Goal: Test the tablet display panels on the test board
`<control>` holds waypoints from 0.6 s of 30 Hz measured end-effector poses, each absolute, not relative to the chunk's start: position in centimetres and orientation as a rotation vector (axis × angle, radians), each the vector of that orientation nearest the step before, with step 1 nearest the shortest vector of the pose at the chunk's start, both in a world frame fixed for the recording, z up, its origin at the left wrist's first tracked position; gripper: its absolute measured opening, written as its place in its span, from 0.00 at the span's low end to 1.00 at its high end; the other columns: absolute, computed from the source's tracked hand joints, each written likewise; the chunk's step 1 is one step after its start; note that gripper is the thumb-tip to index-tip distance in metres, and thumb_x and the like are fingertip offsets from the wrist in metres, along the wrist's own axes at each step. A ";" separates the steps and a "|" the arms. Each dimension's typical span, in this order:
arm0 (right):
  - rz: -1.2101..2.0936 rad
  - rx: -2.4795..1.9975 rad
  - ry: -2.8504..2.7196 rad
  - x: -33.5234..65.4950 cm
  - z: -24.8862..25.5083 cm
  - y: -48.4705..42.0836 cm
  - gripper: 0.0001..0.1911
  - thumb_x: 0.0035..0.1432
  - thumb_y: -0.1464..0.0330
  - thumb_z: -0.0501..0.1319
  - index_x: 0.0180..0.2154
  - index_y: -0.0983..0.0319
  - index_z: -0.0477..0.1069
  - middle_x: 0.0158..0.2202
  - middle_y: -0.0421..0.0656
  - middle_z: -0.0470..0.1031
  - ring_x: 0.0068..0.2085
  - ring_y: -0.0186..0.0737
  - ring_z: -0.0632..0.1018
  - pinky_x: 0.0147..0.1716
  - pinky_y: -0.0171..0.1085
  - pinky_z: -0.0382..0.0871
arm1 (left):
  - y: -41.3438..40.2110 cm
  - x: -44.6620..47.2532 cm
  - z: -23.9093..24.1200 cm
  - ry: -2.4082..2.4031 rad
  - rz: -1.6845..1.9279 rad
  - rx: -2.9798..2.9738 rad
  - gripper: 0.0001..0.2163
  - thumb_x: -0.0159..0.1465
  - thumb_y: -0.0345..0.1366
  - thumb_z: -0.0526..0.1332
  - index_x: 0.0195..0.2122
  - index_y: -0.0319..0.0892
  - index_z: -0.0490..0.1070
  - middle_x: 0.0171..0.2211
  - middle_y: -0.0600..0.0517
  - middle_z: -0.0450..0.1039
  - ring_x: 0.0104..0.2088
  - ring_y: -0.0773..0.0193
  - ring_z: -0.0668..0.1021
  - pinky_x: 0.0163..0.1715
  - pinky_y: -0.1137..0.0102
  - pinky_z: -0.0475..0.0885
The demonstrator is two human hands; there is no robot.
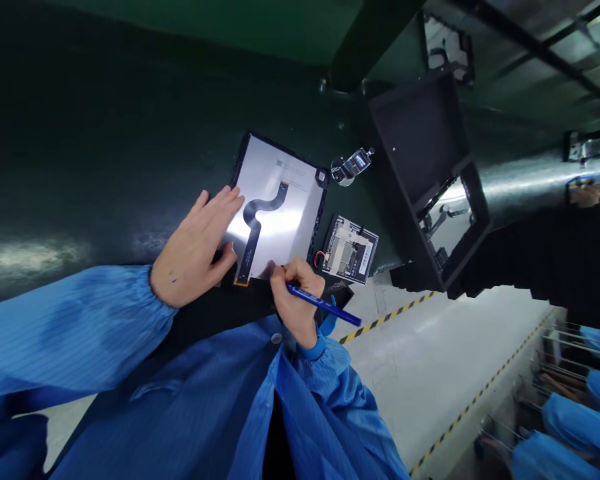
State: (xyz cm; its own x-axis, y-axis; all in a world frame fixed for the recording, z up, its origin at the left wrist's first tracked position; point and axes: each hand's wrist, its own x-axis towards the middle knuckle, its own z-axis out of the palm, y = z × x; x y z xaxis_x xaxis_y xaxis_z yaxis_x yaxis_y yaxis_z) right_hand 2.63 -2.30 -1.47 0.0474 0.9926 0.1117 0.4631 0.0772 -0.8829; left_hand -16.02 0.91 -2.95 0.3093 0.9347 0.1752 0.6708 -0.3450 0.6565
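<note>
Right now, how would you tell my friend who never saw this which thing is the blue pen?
Find the big silver panel with the wavy black ribbon cable on it. Look just below the panel's edge to the right hand. Gripped in its fingers is the blue pen, the only thin, straight blue thing there.

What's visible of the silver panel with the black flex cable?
Rectangular panel with a shiny silver face, black edge frame, small code near the far edge and a square notch at one corner. A black S-curved flex cable lies across the face, its gold-tipped end past the near edge. The panel lies flat on a dark green bench. The left hand rests its fingers on it; the right hand sits by the near edge.
</note>
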 end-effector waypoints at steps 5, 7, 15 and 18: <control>0.805 -1.548 -1.378 5.3 1.3 0.2 0.15 0.56 0.65 0.68 0.26 0.58 0.63 0.22 0.32 0.64 0.23 0.30 0.66 0.24 0.31 0.62 | 0.7 -15.9 -2.9 1.424 0.798 2.122 0.30 0.64 0.31 0.55 0.69 0.45 0.53 0.67 0.44 0.63 0.68 0.50 0.64 0.69 0.50 0.58; 0.849 -1.513 -1.472 6.4 2.5 2.4 0.08 0.59 0.62 0.67 0.36 0.57 0.71 0.30 0.36 0.73 0.30 0.33 0.74 0.28 0.33 0.68 | 0.6 -15.9 -2.8 1.432 0.793 2.145 0.30 0.64 0.31 0.56 0.68 0.47 0.54 0.64 0.45 0.66 0.68 0.49 0.64 0.68 0.49 0.61; 0.679 -1.292 -2.129 6.0 0.3 7.9 0.16 0.63 0.61 0.65 0.51 0.56 0.70 0.54 0.46 0.76 0.56 0.49 0.75 0.56 0.48 0.68 | 0.4 -15.6 -3.0 1.412 0.770 2.216 0.30 0.64 0.28 0.55 0.67 0.48 0.55 0.62 0.46 0.70 0.70 0.47 0.60 0.68 0.42 0.54; 0.613 -1.319 -2.147 5.0 -1.3 6.7 0.11 0.64 0.65 0.63 0.47 0.57 0.70 0.54 0.48 0.76 0.57 0.51 0.74 0.57 0.51 0.67 | 0.5 -15.5 -3.0 1.401 0.804 2.198 0.29 0.64 0.29 0.55 0.67 0.47 0.56 0.61 0.46 0.70 0.69 0.48 0.62 0.68 0.43 0.56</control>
